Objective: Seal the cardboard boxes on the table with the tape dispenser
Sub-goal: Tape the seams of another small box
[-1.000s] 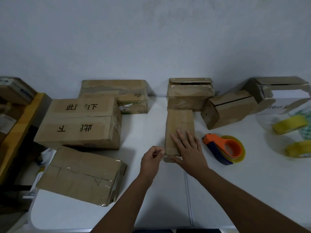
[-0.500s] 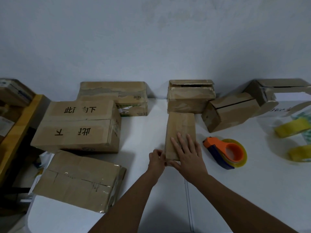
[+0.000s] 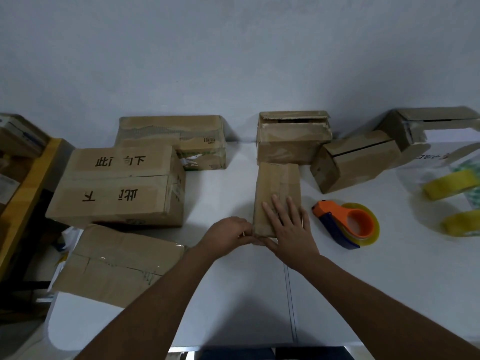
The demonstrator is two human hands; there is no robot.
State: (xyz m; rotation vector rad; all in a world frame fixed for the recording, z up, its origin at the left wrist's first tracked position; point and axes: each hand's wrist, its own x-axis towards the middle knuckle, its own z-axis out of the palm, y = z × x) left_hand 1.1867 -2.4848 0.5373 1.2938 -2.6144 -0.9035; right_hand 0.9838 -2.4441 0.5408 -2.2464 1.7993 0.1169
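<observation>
Our left hand [image 3: 228, 231] closes in on the small box's [image 3: 277, 193] near corner.
Fingers curled there, pinching something unseen; right hand [image 3: 288, 224] spread flat on top, tape dispenser [image 3: 346, 223] idle.

Seven cardboard boxes sit on the bench [image 3: 233, 294]: three at the left, one small flat box [image 3: 278, 188] in the middle, three behind and right. One tape dispenser [image 3: 346, 223]. Two loose yellow tape rolls. Two hands.
</observation>
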